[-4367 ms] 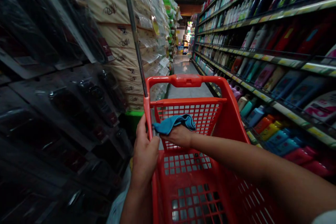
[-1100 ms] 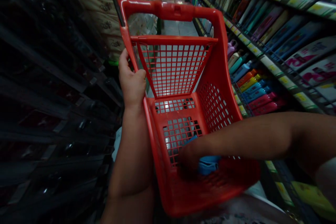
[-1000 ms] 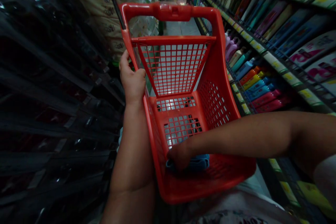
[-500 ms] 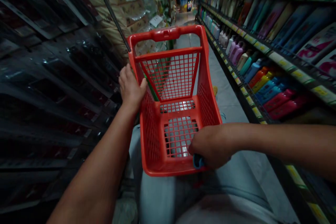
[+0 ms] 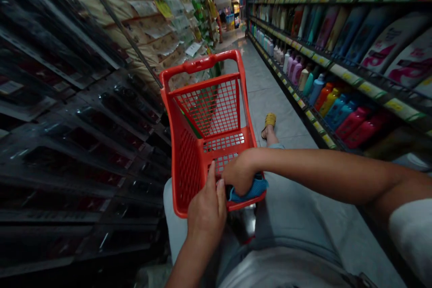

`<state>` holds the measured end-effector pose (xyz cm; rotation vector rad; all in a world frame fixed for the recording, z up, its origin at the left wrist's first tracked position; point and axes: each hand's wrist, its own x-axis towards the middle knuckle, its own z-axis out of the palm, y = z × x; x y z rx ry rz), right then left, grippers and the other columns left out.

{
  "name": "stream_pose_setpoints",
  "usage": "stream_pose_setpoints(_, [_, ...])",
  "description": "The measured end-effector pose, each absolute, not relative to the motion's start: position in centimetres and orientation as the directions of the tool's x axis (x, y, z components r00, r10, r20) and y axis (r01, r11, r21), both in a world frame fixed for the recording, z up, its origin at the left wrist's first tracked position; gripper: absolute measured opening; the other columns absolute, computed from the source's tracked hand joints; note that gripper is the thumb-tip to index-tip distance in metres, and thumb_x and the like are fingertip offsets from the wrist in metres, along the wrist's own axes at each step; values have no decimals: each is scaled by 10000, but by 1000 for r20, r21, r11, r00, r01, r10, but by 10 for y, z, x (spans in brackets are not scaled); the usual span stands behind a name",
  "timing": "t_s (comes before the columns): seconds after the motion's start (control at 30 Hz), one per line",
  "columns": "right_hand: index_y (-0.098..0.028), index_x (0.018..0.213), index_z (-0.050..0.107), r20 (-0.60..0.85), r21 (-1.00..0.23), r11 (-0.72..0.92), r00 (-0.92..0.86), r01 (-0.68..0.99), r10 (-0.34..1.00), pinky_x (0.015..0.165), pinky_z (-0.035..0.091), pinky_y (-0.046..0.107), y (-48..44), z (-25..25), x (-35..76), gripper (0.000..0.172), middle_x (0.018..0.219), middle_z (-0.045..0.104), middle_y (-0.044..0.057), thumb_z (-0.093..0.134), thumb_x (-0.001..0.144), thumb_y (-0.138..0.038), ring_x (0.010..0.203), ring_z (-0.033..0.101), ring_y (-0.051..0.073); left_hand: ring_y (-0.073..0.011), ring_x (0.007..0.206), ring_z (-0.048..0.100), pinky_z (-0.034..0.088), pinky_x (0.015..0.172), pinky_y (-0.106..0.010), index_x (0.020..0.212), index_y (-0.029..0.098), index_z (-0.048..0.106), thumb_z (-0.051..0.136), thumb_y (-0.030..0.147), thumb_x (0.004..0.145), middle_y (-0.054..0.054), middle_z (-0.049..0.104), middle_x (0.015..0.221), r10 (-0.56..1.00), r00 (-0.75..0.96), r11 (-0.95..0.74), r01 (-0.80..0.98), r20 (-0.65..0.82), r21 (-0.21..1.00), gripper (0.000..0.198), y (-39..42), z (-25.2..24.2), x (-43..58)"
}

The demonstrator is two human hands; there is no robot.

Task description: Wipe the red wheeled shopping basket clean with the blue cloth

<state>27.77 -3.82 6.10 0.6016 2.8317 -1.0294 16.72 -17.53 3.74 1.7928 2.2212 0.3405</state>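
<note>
Red plastic mesh-sided shopping basket [image 5: 180, 175] tilts in front of us, our left hand [image 5: 206, 216] closed on its near rim, fingers [image 5: 211, 180] pointing up. Our right hand [image 5: 240, 174] curls almost shut over a crumpled blue cloth [image 5: 250, 190] in the basket's near corner. Beyond, a foot in a yellow sandal [image 5: 269, 123] rests on the pale tiled floor [image 5: 266, 99], beside shelves of colourful plastic bottles [image 5: 324, 90].

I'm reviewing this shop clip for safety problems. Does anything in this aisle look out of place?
A foot in a yellow sandal rests on the aisle floor beyond the red plastic basket. The leg stretches low along the tiles, which looks odd, as if someone were sitting in the aisle.
</note>
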Motion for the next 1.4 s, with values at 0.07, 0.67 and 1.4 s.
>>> stream_pose_setpoints(0.07, [-208,682,685,-99,-670,681,-945,295,311,604,475,233,-27,88,318,120,586,641,-49,683,589,-132,577,586,141,-314,1019,750,577,829,-430,1579,191,313,265,438,1021,-149,753,1194,983,-157,179,926,-90,333,613,-174,40,164])
stream_pose_setpoints(0.67, [-178,1237,576,56,-919,56,-11,390,998,1043,500,364,-38,-110,335,455,1247,686,119,473,816,-41,1187,636,215,-255,1349,576,443,1157,-454,1447,203,495,417,544,970,-131,568,1493,995,57,8,769,-81,639,591,-120,34,221])
stream_pose_setpoints(1.4, [-205,1182,613,37,-917,62,69,-393,997,1108,472,363,-39,-31,323,335,1226,698,68,652,871,-325,1152,660,198,-249,1275,639,563,1037,-394,1548,240,350,583,557,907,-108,588,1477,990,72,39,668,-117,743,752,-128,33,213])
